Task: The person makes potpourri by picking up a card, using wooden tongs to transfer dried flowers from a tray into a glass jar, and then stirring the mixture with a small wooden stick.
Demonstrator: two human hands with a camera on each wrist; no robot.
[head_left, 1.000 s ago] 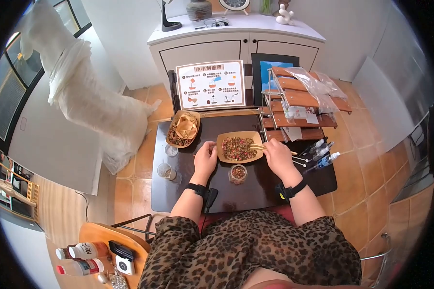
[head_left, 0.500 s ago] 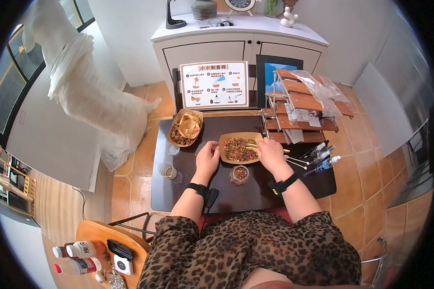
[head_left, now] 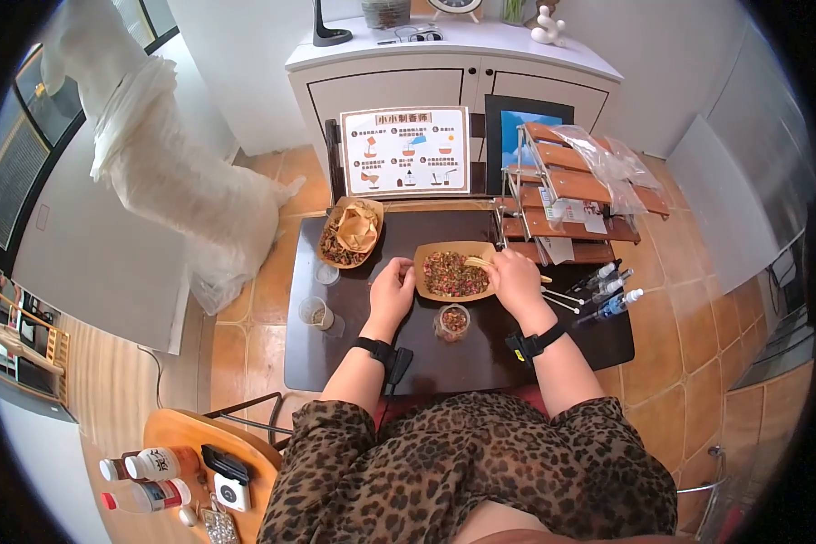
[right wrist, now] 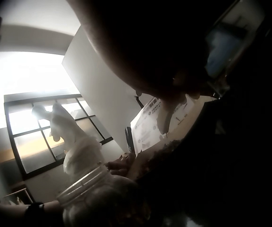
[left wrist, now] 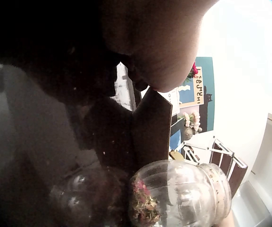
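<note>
A brown paper tray point(head_left: 426, 284) of dried petals and herbs point(head_left: 454, 274) lies on the dark table. My right hand point(head_left: 517, 283) holds gold-coloured tongs point(head_left: 477, 263) over its right end, their tips at the petals. At the tray's left end my left hand point(head_left: 393, 288) grips the rim with curled fingers; the fingertips are partly hidden. In front of the tray stands a clear jar point(head_left: 451, 322) with some of the petals inside, also large in the left wrist view. The right wrist view shows the right hand dark against the light.
Behind the left hand sits another paper tray point(head_left: 350, 204) with dried petals and crumpled paper. Clear cups point(head_left: 317, 314) stand at the table's left. Small bottles point(head_left: 619, 304) and white-tipped sticks point(head_left: 562, 297) lie right, near a slatted wooden rack point(head_left: 571, 186). A printed sign point(head_left: 405, 150) leans at the back.
The right hand has moved a little with the tongs, whose tips now lie slightly farther back over the petals. The left hand has stayed at the tray's left end. The head view has shifted slightly.
</note>
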